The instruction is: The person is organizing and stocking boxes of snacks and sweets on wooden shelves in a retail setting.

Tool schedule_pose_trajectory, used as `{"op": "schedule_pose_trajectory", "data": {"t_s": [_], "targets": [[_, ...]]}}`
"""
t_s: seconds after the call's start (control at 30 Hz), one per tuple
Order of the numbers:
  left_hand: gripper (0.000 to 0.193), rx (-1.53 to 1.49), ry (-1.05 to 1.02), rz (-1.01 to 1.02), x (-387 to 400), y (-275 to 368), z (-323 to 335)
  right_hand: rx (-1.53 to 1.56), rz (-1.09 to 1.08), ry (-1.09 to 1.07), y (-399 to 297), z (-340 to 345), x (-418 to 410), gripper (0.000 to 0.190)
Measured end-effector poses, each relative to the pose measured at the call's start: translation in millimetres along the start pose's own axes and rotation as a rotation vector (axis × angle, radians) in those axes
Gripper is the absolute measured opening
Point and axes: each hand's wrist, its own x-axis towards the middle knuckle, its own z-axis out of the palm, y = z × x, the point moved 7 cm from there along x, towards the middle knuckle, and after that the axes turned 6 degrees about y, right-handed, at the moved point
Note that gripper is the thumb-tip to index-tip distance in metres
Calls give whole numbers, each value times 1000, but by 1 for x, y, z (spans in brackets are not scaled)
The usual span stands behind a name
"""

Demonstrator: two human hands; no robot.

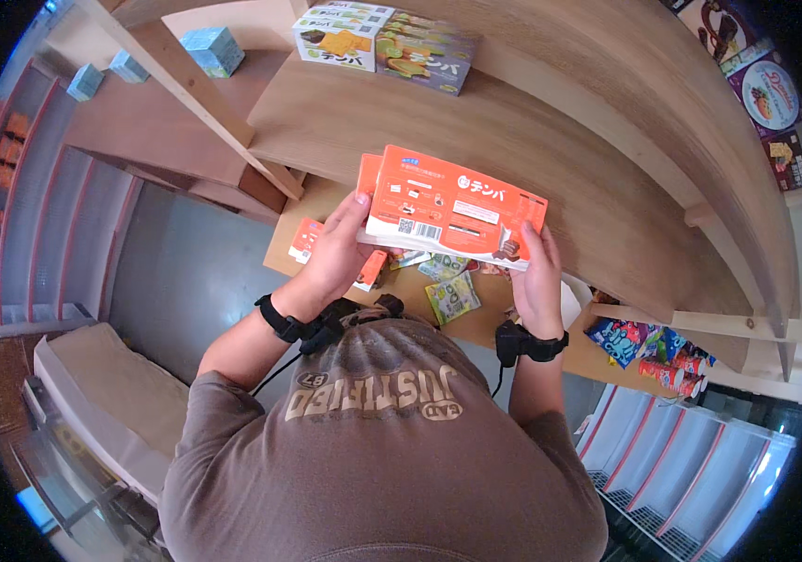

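Note:
Both my hands hold a pair of flat orange-and-white snack boxes (457,211) in front of my chest. The front box shows a chocolate picture and printing; most of the other box (370,168) is hidden behind it. My left hand (337,246) grips the left end, its thumb at the edge. My right hand (538,270) clasps the lower right corner with the thumb on the face. Below lie green-and-white snack pouches (453,298) on a lower board, along with an orange box (371,270) and another orange box (304,239) near my left hand.
Beyond my hands runs a wooden shelf (344,119), with white cracker boxes (336,46) and purple-grey boxes (425,60) at its back. A wooden post (183,84) stands at left. Blue snack bags (615,341) and red cans (667,372) lie at right, above a white rack (675,464).

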Motion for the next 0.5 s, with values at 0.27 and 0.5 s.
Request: {"op": "schedule_pose_trajectory", "data": {"t_s": [0.27,0.5], "targets": [[43,283,50,360,3,15,-10,65,-353,58,-54,17,-24,33],[94,461,-532,325,-22,0,56,-779,-986,18,-33,80,-74,58]]}}
